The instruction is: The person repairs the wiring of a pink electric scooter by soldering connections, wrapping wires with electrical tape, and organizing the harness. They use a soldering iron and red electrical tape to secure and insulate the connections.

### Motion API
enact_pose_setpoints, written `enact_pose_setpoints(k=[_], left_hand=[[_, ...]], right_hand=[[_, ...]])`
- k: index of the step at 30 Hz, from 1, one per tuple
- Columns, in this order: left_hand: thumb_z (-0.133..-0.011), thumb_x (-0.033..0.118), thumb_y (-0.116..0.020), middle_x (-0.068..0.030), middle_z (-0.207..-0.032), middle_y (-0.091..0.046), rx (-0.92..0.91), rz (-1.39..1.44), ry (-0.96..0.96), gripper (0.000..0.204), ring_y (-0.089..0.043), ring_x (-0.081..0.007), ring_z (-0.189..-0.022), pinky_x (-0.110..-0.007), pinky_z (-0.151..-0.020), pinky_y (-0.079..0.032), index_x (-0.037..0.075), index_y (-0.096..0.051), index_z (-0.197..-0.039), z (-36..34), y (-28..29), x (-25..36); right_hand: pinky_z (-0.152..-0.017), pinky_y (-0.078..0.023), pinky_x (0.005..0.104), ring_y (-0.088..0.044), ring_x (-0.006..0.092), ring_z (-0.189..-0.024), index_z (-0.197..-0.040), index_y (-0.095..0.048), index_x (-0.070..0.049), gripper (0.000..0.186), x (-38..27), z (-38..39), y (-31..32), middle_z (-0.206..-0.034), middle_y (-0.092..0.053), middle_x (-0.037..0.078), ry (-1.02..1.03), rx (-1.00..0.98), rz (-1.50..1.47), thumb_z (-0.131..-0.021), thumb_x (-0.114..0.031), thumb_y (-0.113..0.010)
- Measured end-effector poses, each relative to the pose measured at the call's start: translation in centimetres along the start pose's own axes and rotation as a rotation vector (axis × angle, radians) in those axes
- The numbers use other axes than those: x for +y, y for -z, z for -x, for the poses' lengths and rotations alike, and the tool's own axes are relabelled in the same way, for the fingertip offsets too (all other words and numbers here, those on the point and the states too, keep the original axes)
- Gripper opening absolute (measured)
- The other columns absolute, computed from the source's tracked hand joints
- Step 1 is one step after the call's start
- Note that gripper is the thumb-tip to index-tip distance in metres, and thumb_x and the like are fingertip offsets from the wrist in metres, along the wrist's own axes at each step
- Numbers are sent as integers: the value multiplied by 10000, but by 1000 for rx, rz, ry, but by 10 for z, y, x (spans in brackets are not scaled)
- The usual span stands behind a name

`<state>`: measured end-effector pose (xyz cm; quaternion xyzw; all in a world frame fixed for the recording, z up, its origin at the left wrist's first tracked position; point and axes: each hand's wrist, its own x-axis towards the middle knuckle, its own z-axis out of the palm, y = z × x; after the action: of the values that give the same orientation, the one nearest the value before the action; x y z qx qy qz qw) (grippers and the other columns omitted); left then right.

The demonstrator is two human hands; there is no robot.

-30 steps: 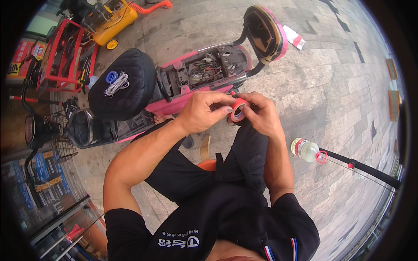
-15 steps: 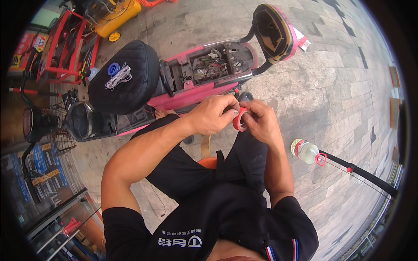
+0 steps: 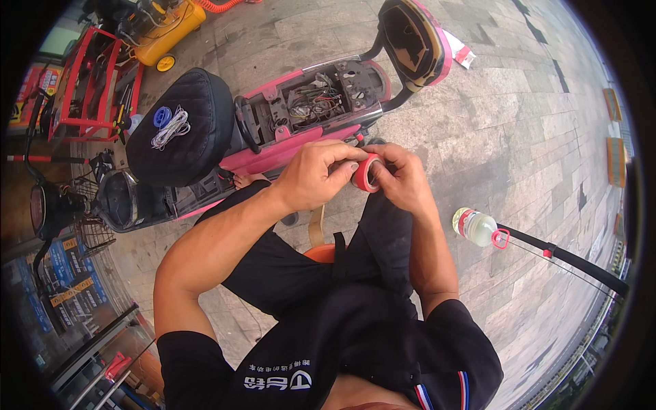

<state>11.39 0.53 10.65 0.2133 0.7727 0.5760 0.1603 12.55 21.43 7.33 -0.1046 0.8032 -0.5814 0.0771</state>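
Observation:
A roll of red tape [image 3: 362, 179] is held up between my two hands, in front of my knees. My right hand [image 3: 402, 179] grips the roll from the right, its thumb at the inner ring. From the other side, my left hand [image 3: 316, 173] has its fingers closed in a pinch at the roll's left upper edge. Whether a loose tape end lies between those fingertips is too small to tell. Just beyond my hands stands a pink electric scooter [image 3: 301, 148] with its seat area open, showing a bundle of wires [image 3: 317, 104].
On the black scooter seat [image 3: 198, 130] lie a blue tape roll [image 3: 162, 117] and a coil of white cord [image 3: 171, 128]. A red tool cart [image 3: 89, 123] and a yellow air compressor [image 3: 166, 37] stand far left. A bottle of pale liquid [image 3: 476, 227] is on the paving at right.
My hands and the tape roll appear slightly further left, and the whole scene has shifted left as my head turned a little. Both hands keep hold of the roll.

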Motion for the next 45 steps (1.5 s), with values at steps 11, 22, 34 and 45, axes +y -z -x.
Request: enact_pose_setpoints(k=[11, 22, 34, 45], left_hand=[[-892, 23, -633, -30, -916, -670, -79, 308, 219, 150, -613, -68, -811, -237, -721, -507, -35, -647, -1029, -1, 3, -3], [-908, 12, -548, -33, -872, -592, -193, -35, 39, 61, -538, -102, -795, -281, -728, -466, -13, -558, -963, 0, 8, -6], [-911, 13, -592, -131, -1087, -682, -27, -3, 39, 281, -659, -143, -951, -274, -798, -533, -50, -609, -1184, -2, 3, -1], [-894, 46, -678, -29, -961, -674, -16, 228, 155, 197, -628, -65, -828, -219, -719, -518, -25, -642, -1074, -1, 0, -3]], right_hand=[[-609, -483, 327, -609, 211, -656, -1031, -692, -5, 228, -11, -1, 5, -792, -614, 119, 40, -48, 87, -809, -1, -642], [-608, -477, 320, -591, 203, -659, -1031, -694, -11, 215, -16, -1, 1, -804, -614, 106, 40, -116, 75, -825, -1, -635], [-627, -507, 296, -635, 162, -701, -1073, -676, 12, 212, 3, -5, -4, -868, -664, 113, -66, -11, -31, -872, -14, -613], [-614, -493, 332, -622, 223, -666, -1030, -686, -2, 205, -2, -3, -2, -840, -637, 130, 17, 19, 27, -833, -26, -636]])
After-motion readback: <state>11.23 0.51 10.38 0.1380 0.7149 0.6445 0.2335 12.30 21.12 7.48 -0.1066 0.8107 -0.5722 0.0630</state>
